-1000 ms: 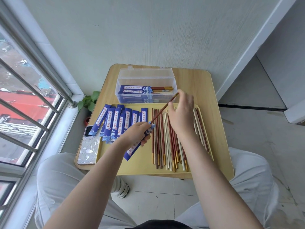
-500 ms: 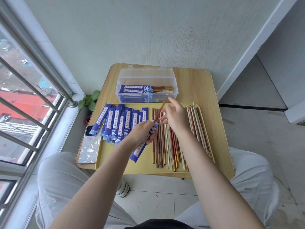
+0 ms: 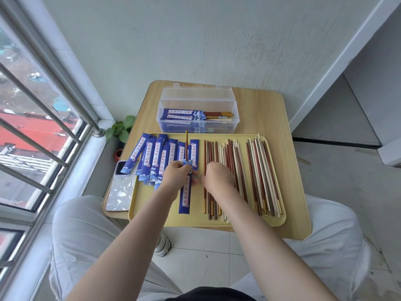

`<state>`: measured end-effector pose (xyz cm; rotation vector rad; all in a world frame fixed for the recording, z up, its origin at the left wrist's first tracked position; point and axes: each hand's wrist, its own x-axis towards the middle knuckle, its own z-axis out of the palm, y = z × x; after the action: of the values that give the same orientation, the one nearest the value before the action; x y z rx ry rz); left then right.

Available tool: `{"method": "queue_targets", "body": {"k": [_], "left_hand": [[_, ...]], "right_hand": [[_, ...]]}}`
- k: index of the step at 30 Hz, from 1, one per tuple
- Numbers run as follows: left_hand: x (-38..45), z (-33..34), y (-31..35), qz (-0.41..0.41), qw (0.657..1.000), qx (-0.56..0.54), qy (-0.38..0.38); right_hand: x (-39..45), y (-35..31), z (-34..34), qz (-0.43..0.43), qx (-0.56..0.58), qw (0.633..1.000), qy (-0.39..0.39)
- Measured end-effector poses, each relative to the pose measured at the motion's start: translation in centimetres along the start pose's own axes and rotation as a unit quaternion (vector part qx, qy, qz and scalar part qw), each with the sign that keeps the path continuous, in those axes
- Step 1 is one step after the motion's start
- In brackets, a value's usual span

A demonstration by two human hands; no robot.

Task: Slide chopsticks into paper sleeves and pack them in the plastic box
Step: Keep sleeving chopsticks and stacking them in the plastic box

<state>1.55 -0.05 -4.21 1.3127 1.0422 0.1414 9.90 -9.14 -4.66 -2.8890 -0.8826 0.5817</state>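
- While my left hand [image 3: 176,173] grips a blue paper sleeve [image 3: 184,197] with a brown chopstick [image 3: 186,144] inside,
- my right hand [image 3: 218,177] rests on loose wooden chopsticks [image 3: 258,170]; I cannot tell its grasp.

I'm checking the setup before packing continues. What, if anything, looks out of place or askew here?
Little stands out. The smartphone in a patterned case overhangs the wooden table's left edge, and the leftmost blue paper sleeve lies tilted across it.

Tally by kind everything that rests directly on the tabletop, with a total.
plastic box: 1
yellow tray: 1
phone: 1
Total: 3
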Motion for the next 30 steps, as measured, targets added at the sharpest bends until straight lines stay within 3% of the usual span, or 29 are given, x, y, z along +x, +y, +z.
{"method": "queue_targets", "body": {"k": [6,11,17,21,30], "left_hand": [[0.4,-0.1,-0.8,-0.020,1.000,0.007,0.010],[0.2,-0.2,-0.6,-0.012,1.000,0.014,0.001],[0.0,-0.1,0.0,-0.002,0.999,-0.037,-0.014],[0.1,-0.1,-0.1,0.019,1.000,0.004,-0.010],[-0.5,-0.3,-0.1,0.050,0.994,0.004,-0.095]], "right_hand": [[-0.4,-0.2,-0.3,0.004,0.032,0.999,0.001],[-0.5,1.1,-1.2,0.019,0.153,0.988,0.010],[-0.8,2.4,-3.5,-0.051,0.333,0.941,0.041],[-0.6,2.7,-5.4,-0.060,0.405,0.911,0.053],[0.3,3.2,-8.4,-0.089,0.462,0.849,0.238]]}}
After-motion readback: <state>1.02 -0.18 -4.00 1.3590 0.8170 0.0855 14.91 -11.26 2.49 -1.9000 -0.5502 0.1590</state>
